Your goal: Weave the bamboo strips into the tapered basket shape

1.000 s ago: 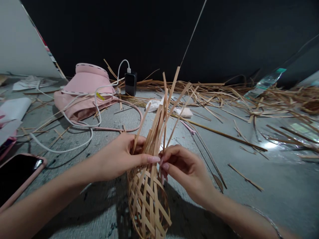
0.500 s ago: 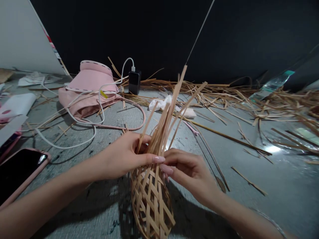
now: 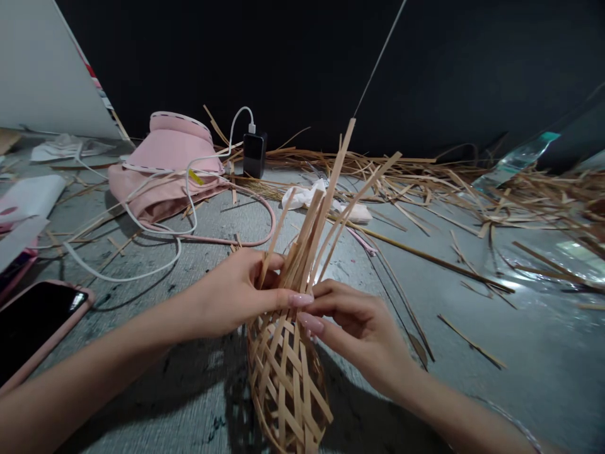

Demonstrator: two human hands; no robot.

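A small open-weave basket of tan strips (image 3: 288, 378) stands upright in front of me on the grey floor. Its loose strip ends (image 3: 326, 208) fan upward above the woven part. My left hand (image 3: 236, 293) is wrapped round the neck of the basket, thumb across the front. My right hand (image 3: 359, 331) meets it from the right, fingers pinched on strips at the same height. Both hands touch at the fingertips.
A pink bag (image 3: 165, 167) with a white cable (image 3: 142, 233) lies at the back left, with a black power bank (image 3: 254, 154) beside it. A phone in a pink case (image 3: 33, 331) lies at the left. Loose strips (image 3: 449, 189) and a plastic bottle (image 3: 513, 162) litter the right.
The loose strip ends have been drawn closer together and lean more to the right. Both hands keep their hold at the basket's neck with small finger shifts.
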